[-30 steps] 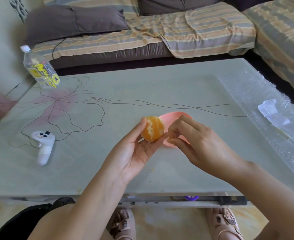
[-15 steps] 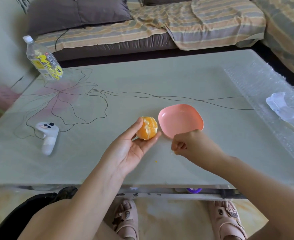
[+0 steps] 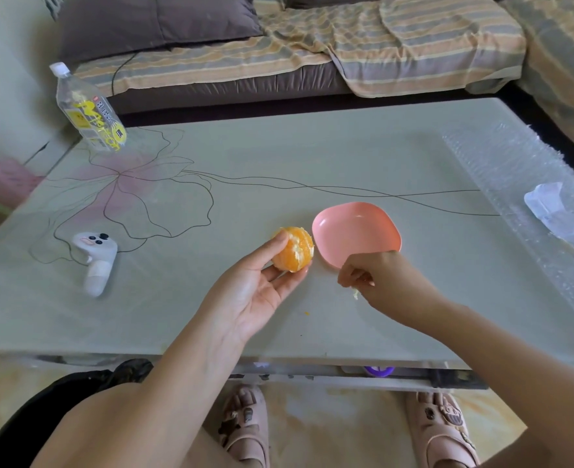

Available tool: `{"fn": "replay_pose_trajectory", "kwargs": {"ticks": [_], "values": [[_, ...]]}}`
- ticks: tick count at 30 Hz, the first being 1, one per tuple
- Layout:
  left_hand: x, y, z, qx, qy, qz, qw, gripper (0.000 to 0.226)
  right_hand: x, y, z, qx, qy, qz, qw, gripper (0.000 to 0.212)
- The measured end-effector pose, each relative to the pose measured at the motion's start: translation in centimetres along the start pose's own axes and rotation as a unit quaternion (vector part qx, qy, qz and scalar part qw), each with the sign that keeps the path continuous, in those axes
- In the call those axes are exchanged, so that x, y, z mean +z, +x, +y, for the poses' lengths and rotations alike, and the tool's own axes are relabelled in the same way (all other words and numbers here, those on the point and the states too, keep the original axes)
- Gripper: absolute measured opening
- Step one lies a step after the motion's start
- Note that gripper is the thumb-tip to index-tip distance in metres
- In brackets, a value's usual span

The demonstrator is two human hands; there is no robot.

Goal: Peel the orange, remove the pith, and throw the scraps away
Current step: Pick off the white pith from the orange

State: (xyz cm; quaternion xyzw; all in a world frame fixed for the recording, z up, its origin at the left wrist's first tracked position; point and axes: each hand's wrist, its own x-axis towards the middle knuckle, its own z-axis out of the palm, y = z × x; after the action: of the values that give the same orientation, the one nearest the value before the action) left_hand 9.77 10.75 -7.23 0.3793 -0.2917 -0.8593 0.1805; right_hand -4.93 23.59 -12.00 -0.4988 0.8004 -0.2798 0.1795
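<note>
My left hand [image 3: 255, 292] holds a peeled orange [image 3: 294, 248] between thumb and fingertips, just above the table and left of a pink plate [image 3: 356, 231]. White pith still shows on the orange's segments. My right hand [image 3: 376, 282] hovers at the plate's near edge with its fingers curled, pinching small pale bits of pith [image 3: 356, 293] that hang below the fingers. The plate looks empty.
The pale glass table [image 3: 278, 163] carries a white game controller [image 3: 95, 261] at the left, a plastic bottle [image 3: 88, 111] at the far left corner, and bubble wrap [image 3: 528, 197] with a clear wrapper [image 3: 552, 209] along the right. A tiny orange scrap [image 3: 307, 313] lies near the front edge. A sofa stands behind.
My right hand has pulled away from the orange toward me, off the plate, carrying pith. My left hand and the orange have stayed nearly in place.
</note>
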Motion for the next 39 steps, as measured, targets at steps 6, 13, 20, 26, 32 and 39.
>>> {"fn": "replay_pose_trajectory", "kwargs": {"ticks": [6,13,20,26,32,39], "values": [[-0.5,0.1,-0.1,-0.010,-0.006,0.002,1.000,0.046,-0.9,0.0,-0.5,0.046,0.045,0.008,0.998,0.023],[-0.6,0.0,-0.4,-0.017,0.000,-0.005,1.000,0.049,-2.4,0.1,-1.4,0.006,0.080,0.048,0.996,0.049],[-0.5,0.0,-0.5,-0.015,0.006,-0.009,1.000,0.044,-1.8,0.4,-0.9,0.037,0.088,-0.022,0.995,0.052],[-0.6,-0.1,-0.4,-0.020,-0.003,-0.012,1.000,0.050,-0.8,0.4,0.8,0.093,0.036,-0.083,0.992,0.049],[-1.0,0.0,-0.5,-0.026,-0.005,-0.015,1.000,0.052,-0.7,-0.3,2.3,0.123,0.029,-0.057,0.990,0.049],[-0.8,0.1,-0.9,-0.035,0.004,-0.011,0.999,0.052,-1.4,-1.0,2.1,0.116,0.066,0.006,0.991,0.014]]}}
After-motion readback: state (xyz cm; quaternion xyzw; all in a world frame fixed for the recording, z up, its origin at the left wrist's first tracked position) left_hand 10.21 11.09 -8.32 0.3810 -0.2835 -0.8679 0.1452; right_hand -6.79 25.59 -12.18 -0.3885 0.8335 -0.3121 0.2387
